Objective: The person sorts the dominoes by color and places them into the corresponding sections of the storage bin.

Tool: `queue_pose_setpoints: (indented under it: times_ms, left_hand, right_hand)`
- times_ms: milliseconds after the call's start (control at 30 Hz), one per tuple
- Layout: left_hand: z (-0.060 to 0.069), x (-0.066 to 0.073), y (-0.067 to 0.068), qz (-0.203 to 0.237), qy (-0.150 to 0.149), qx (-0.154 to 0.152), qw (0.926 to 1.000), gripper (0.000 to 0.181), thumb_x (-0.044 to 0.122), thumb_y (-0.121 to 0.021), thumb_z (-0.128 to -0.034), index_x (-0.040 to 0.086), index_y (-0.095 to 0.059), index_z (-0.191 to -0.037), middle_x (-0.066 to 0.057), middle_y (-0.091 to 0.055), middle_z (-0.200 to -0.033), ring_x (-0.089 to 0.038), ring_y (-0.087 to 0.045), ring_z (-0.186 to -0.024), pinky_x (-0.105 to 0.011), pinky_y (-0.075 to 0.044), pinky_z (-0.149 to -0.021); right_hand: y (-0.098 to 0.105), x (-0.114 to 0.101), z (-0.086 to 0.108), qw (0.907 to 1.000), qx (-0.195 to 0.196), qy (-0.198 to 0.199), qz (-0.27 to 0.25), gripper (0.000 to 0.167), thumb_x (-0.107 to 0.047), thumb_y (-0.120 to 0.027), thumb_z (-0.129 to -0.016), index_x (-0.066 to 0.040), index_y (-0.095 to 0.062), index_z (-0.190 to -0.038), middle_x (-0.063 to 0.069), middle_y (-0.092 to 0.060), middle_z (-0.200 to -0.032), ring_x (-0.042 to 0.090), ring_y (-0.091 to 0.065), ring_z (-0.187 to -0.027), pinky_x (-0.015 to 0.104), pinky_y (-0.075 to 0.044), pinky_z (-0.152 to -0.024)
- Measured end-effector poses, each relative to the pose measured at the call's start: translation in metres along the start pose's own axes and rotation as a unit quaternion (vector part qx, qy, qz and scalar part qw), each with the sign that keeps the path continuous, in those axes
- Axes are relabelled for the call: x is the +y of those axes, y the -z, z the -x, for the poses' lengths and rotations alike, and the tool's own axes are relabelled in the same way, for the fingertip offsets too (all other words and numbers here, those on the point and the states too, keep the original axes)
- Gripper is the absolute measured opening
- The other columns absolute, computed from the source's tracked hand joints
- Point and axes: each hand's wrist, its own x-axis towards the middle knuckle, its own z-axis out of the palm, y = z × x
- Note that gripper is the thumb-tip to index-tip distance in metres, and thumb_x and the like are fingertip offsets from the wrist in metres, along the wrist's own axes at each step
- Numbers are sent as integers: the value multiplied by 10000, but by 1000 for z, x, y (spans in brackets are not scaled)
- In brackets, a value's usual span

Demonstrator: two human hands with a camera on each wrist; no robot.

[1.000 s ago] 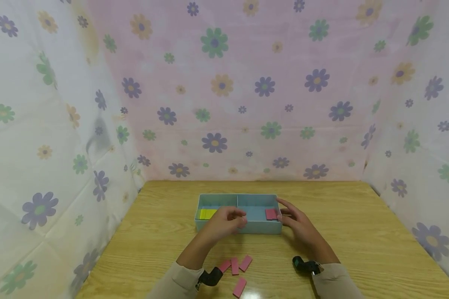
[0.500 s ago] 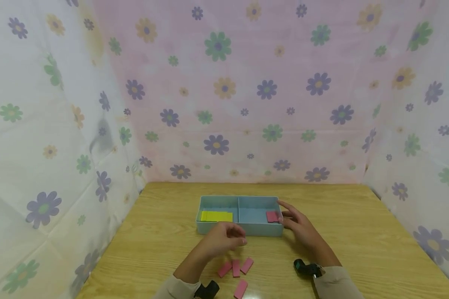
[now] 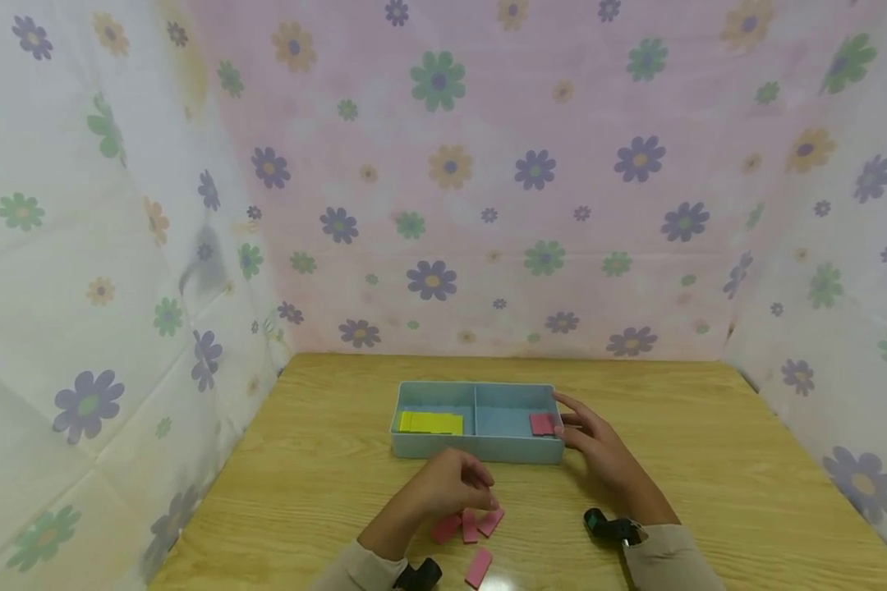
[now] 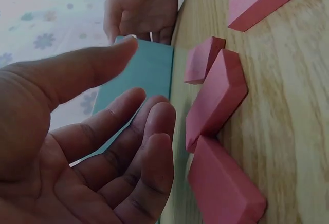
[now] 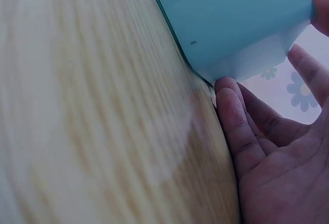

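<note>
A light blue two-compartment box (image 3: 443,447) stands on the table. Its left compartment holds yellow rectangular blocks (image 3: 432,423), and pink ones (image 3: 542,424) lie at the right end of the other. My right hand (image 3: 602,451) holds the box's right end, thumb at the near corner's rim and fingers along the end wall. Several pink rectangular blocks (image 3: 478,568) lie loose in front of the box. My left hand (image 3: 447,486) hovers just above them, partly covering one; in the left wrist view its thumb and fingers are apart beside the pink blocks (image 4: 221,95), with nothing between them.
The wood-grain table (image 3: 325,460) is enclosed by a flowered cloth (image 3: 488,180) at the back and on both sides. A black wrist camera (image 3: 609,527) sits on the right wrist, and another (image 3: 420,574) on the left.
My left hand has drawn back from above the box toward the loose pink blocks, uncovering the yellow ones. The right hand has stayed at the box's right end.
</note>
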Motion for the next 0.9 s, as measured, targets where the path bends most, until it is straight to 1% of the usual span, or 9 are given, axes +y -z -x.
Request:
queue_pose_setpoints:
  times_ms: [167, 267, 400, 500, 600, 733, 800, 900]
  left_hand:
    - [-2, -4, -3, -141, -18, 52, 9999, 177, 42, -869, -787, 31, -761, -927, 8, -717, -810, -116, -663, -739, -232, -559, -654]
    - [-2, -5, -5, -323, 33, 29, 9995, 163, 58, -876, -790, 49, -769, -913, 30, -718, -807, -102, -662, -742, -236, -564, -668]
    - [-2, -5, -11, -577, 69, 79, 9983, 157, 91, -891, -794, 69, -772, -893, 47, -719, -778, -78, -670, -718, -236, -564, -664]
    - [-2, -5, -15, -682, 98, 140, 9975, 162, 82, -900, -779, 79, -767, -872, 48, -718, -747, -75, -679, -680, -234, -563, -641]
    - [-1, -4, -18, -949, 97, 190, 9953, 163, 101, -911, -769, 111, -768, -847, 73, -709, -725, -58, -666, -657, -227, -544, -628]
    - [-1, -4, -19, -1382, 64, 253, 9901, 159, 153, -919, -774, 165, -767, -821, 112, -693, -713, -32, -633, -658, -226, -511, -636]
    - [-1, -3, -19, -1465, 72, 275, 9888, 161, 156, -919, -774, 176, -765, -817, 118, -686, -713, -33, -624, -660, -230, -505, -638]
    - [-1, -2, -17, -1444, 86, 370, 9888, 175, 131, -920, -760, 163, -764, -832, 111, -685, -717, -45, -631, -659, -238, -513, -640]
  right_hand:
    - [1, -1, -1, 9999, -87, 63, 0, 582, -283, -535, -1094, -273, -320, -1635, 269, -495, -1500, 453, -527, -1341, 443, -519, -1007]
    - [1, 0, -1, 9999, -88, 96, 34, 585, -286, -536, -1094, -262, -318, -1637, 273, -501, -1492, 451, -534, -1333, 402, -531, -993]
    - [2, 1, 0, 9999, -79, 129, 49, 587, -282, -535, -1094, -248, -316, -1638, 279, -503, -1489, 455, -538, -1327, 332, -543, -967]
    - [2, 1, 0, 9998, -84, 159, 45, 586, -278, -532, -1095, -237, -316, -1638, 279, -503, -1487, 458, -538, -1324, 329, -546, -962]
    - [2, 1, 1, 9997, -92, 203, 51, 589, -268, -529, -1097, -217, -310, -1641, 285, -502, -1485, 460, -540, -1318, 337, -549, -961]
    - [1, 1, 1, 9998, -67, 180, 11, 587, -251, -530, -1096, -213, -313, -1640, 285, -505, -1483, 453, -541, -1318, 322, -550, -956]
    - [1, 1, 0, 9998, -65, 180, -17, 587, -242, -529, -1097, -210, -312, -1641, 287, -505, -1483, 458, -538, -1321, 317, -549, -954]
    - [1, 0, -1, 9997, -87, 212, -35, 589, -237, -525, -1098, -200, -305, -1643, 296, -500, -1485, 475, -530, -1325, 324, -549, -957]
